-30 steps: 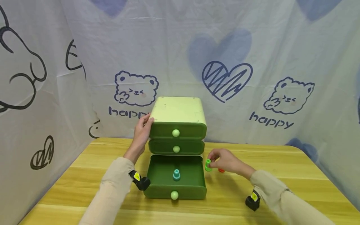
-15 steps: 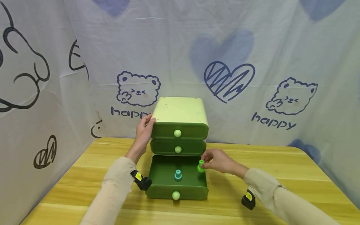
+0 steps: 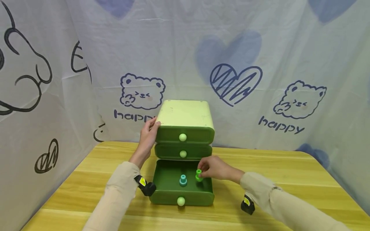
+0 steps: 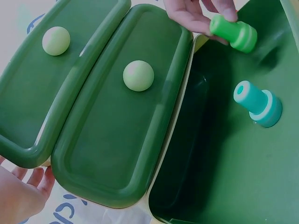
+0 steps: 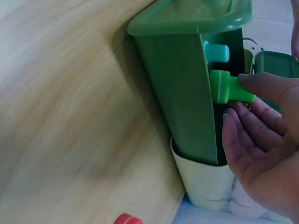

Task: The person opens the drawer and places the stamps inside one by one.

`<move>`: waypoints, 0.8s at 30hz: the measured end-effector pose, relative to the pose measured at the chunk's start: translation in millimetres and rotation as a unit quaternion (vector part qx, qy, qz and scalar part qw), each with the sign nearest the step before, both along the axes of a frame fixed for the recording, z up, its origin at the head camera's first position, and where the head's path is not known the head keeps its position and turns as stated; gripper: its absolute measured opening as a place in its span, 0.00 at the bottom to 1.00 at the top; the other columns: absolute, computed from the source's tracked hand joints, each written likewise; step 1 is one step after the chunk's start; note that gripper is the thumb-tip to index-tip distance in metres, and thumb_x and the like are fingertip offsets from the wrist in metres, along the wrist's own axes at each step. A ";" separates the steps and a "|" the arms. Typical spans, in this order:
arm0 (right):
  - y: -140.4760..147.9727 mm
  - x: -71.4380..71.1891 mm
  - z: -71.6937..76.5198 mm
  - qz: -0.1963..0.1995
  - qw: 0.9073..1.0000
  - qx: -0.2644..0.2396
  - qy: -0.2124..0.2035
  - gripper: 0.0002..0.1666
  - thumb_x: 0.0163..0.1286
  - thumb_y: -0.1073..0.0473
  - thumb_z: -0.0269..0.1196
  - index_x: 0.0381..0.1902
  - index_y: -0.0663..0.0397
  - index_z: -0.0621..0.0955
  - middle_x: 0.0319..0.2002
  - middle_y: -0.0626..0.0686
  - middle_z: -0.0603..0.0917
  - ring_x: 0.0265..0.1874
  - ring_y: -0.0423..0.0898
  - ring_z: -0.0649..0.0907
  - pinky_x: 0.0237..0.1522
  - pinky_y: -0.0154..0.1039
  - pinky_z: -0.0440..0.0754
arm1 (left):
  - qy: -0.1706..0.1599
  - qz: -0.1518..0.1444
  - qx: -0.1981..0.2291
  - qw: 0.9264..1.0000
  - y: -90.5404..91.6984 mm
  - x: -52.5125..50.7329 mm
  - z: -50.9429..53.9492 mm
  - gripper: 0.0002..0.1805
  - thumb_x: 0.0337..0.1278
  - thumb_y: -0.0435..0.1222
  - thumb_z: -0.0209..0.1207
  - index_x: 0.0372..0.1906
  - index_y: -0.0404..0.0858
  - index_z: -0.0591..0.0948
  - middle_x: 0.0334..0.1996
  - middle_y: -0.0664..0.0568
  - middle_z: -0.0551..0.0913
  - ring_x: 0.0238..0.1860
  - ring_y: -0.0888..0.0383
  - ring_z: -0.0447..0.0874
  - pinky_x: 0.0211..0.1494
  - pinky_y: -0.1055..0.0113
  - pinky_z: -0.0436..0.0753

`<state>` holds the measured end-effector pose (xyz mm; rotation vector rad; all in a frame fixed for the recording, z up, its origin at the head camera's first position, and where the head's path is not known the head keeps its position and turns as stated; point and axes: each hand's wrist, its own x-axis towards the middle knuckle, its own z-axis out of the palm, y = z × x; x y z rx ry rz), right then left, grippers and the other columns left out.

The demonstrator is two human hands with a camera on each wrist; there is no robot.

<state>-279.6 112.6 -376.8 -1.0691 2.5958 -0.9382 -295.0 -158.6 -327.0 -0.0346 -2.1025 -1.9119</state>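
My left hand (image 3: 148,136) rests against the left side of the drawer cabinet (image 3: 186,112), its thumb at the upper front edge. Between thumb and fingers my right hand (image 3: 216,167) pinches a bright green stepped cylinder (image 3: 198,175) by its narrow end. That piece is upright inside the pulled-out bottom drawer (image 3: 170,197), near its right wall; in the left wrist view the green cylinder (image 4: 236,33) appears slightly above the drawer floor. A turquoise stepped cylinder (image 3: 183,180) of similar shape stands on the drawer floor to its left.
Above the bottom drawer, the top drawer (image 3: 167,134) and middle drawer (image 3: 166,150) are closed, each with a round pale knob. A red piece (image 5: 127,219) lies on the wooden table (image 3: 274,166) to the right. A printed cloth (image 3: 185,48) hangs behind.
The right hand has carried the green cylinder leftward from the table beside the cabinet, over the drawer's right wall, into the bottom drawer. The left hand has stayed on the cabinet.
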 end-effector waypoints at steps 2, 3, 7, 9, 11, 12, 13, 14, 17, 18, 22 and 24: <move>-3.8 0.1 -0.1 0.006 1.000 0.005 -0.007 0.08 0.57 0.65 0.70 0.35 0.58 0.82 0.31 0.47 0.84 0.33 0.40 0.83 0.35 0.32 0.80 | -0.001 0.000 -0.001 1.000 0.1 0.6 0.5 0.29 0.70 0.43 0.48 0.71 0.36 0.64 0.66 0.41 0.66 0.65 0.46 0.63 0.67 0.54 0.65; -5.7 -0.2 -0.7 0.009 1.000 0.008 -0.009 0.08 0.57 0.65 0.70 0.35 0.58 0.83 0.31 0.47 0.84 0.33 0.40 0.82 0.35 0.32 0.80 | -0.001 0.000 -0.002 1.000 0.1 1.0 0.7 0.29 0.70 0.43 0.48 0.71 0.37 0.64 0.67 0.42 0.66 0.65 0.46 0.63 0.67 0.54 0.65; -11.2 -1.4 -4.1 0.024 0.999 0.014 -0.020 0.08 0.56 0.66 0.71 0.34 0.58 0.83 0.30 0.46 0.83 0.32 0.39 0.82 0.36 0.31 0.80 | -0.002 -0.002 -0.003 1.000 0.4 2.6 1.6 0.29 0.70 0.43 0.49 0.71 0.37 0.63 0.67 0.42 0.65 0.66 0.46 0.62 0.67 0.54 0.64; -13.0 -2.6 -6.3 0.031 0.999 0.017 -0.023 0.08 0.56 0.66 0.71 0.33 0.58 0.83 0.30 0.45 0.83 0.31 0.38 0.81 0.35 0.31 0.80 | -0.002 -0.004 -0.003 1.000 0.3 2.8 1.7 0.29 0.70 0.43 0.49 0.71 0.37 0.63 0.67 0.41 0.65 0.66 0.46 0.62 0.68 0.54 0.64; -14.8 -4.4 -8.3 0.035 0.999 0.021 -0.026 0.08 0.55 0.66 0.72 0.33 0.58 0.83 0.29 0.45 0.83 0.30 0.37 0.81 0.34 0.30 0.79 | -0.001 -0.006 -0.002 1.000 -0.1 2.5 1.5 0.29 0.70 0.43 0.49 0.71 0.36 0.63 0.67 0.41 0.65 0.66 0.45 0.61 0.68 0.53 0.63; -15.7 -5.3 -9.0 0.037 0.999 0.024 -0.024 0.08 0.55 0.66 0.72 0.32 0.58 0.83 0.29 0.45 0.82 0.30 0.37 0.81 0.34 0.30 0.79 | -0.001 -0.007 -0.002 1.000 -0.3 2.3 1.3 0.29 0.70 0.43 0.48 0.71 0.36 0.63 0.68 0.41 0.64 0.67 0.45 0.61 0.68 0.53 0.63; -16.6 -6.3 -9.4 0.038 0.999 0.028 -0.023 0.08 0.55 0.66 0.72 0.32 0.58 0.83 0.29 0.45 0.83 0.30 0.36 0.81 0.34 0.30 0.79 | -0.001 -0.007 -0.002 1.000 -0.4 2.4 1.2 0.29 0.70 0.43 0.48 0.71 0.36 0.63 0.68 0.41 0.64 0.67 0.45 0.61 0.68 0.53 0.63; -17.6 -7.1 -9.6 0.037 0.999 0.030 -0.024 0.08 0.54 0.66 0.72 0.32 0.58 0.83 0.29 0.45 0.83 0.30 0.36 0.81 0.34 0.30 0.79 | -0.001 -0.006 -0.002 1.000 -0.5 2.4 1.1 0.29 0.70 0.43 0.48 0.71 0.36 0.63 0.68 0.41 0.64 0.67 0.45 0.61 0.68 0.53 0.63; -19.8 -9.2 -9.6 0.036 0.998 0.037 -0.029 0.08 0.54 0.65 0.72 0.32 0.58 0.83 0.29 0.45 0.83 0.30 0.37 0.81 0.34 0.30 0.80 | -0.002 -0.006 -0.001 1.000 -0.7 2.7 0.6 0.29 0.71 0.43 0.48 0.71 0.36 0.63 0.67 0.41 0.65 0.67 0.45 0.61 0.68 0.53 0.63; -20.4 -9.8 -9.6 0.036 0.998 0.040 -0.031 0.08 0.54 0.65 0.73 0.31 0.58 0.83 0.29 0.45 0.83 0.30 0.37 0.81 0.35 0.30 0.80 | -0.002 -0.007 0.000 1.000 -0.7 2.8 0.5 0.29 0.71 0.43 0.48 0.71 0.36 0.63 0.67 0.41 0.65 0.67 0.45 0.61 0.68 0.53 0.63; -22.0 -11.9 -10.0 0.037 0.998 0.046 -0.032 0.09 0.54 0.65 0.73 0.31 0.58 0.83 0.28 0.45 0.83 0.30 0.37 0.81 0.35 0.31 0.80 | -0.002 -0.005 0.000 1.000 -0.5 2.5 0.2 0.29 0.71 0.43 0.48 0.71 0.36 0.63 0.67 0.41 0.65 0.66 0.45 0.61 0.68 0.53 0.63; -23.2 -12.5 -10.3 0.040 0.998 0.044 -0.031 0.09 0.53 0.65 0.74 0.30 0.58 0.83 0.28 0.45 0.83 0.30 0.36 0.81 0.35 0.30 0.80 | -0.002 -0.003 -0.002 1.000 -0.5 2.3 0.2 0.29 0.70 0.43 0.48 0.71 0.36 0.63 0.67 0.41 0.65 0.66 0.46 0.62 0.68 0.53 0.63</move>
